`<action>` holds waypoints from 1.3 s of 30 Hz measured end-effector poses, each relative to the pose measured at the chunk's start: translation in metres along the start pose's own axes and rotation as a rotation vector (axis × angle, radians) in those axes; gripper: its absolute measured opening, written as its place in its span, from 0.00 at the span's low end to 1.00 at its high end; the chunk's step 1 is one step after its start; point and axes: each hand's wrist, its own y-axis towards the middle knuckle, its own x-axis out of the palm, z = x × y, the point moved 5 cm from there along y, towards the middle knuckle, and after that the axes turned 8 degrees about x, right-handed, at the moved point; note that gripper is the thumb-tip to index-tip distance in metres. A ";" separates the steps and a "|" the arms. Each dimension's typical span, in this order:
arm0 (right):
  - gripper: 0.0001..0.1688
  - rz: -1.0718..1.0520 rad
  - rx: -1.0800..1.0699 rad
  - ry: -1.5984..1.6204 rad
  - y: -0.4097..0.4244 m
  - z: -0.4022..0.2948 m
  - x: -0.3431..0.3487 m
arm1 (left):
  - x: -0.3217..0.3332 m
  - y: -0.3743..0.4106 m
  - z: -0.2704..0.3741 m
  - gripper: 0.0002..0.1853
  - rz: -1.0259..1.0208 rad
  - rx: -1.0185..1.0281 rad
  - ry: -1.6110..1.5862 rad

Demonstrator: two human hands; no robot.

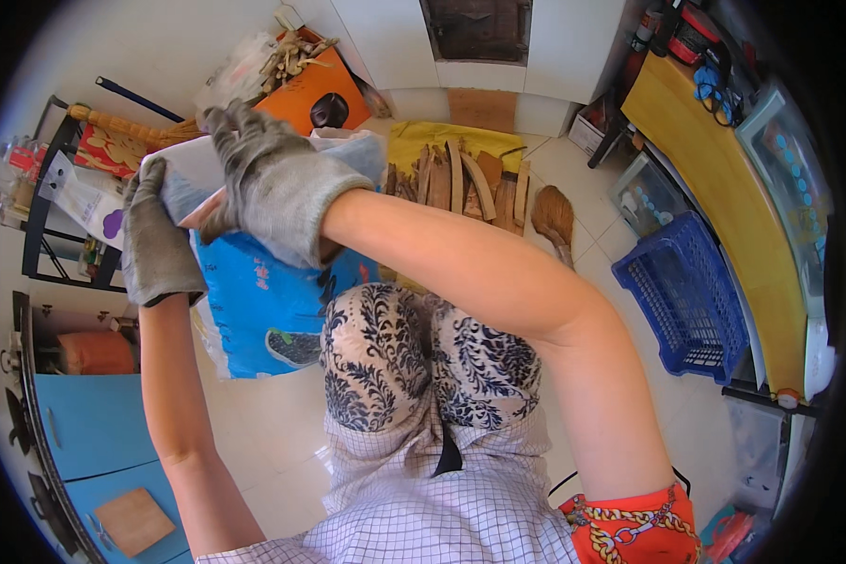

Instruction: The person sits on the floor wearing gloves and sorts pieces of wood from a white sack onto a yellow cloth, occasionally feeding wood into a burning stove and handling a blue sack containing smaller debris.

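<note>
A blue printed plastic sack with a pale inner face stands before my knees, its mouth turned up towards me. My left hand, in a grey work glove, grips the left side of the sack's mouth. Across the top of the sack reaches my right hand, gloved the same way. Its fingers extend over the mouth and point away from me, while the thumb lies by the near rim. Whether the right hand grips the rim is hard to make out. The sack's contents are hidden.
Split firewood lies on a yellow sheet. An orange box with sticks on top stands behind the sack. To the right are a hand broom, a blue plastic crate and a wooden tabletop. A black rack stands left.
</note>
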 end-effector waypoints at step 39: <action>0.30 -0.111 0.393 0.126 0.031 0.096 0.028 | -0.077 -0.222 -0.291 0.33 0.448 -0.668 -0.702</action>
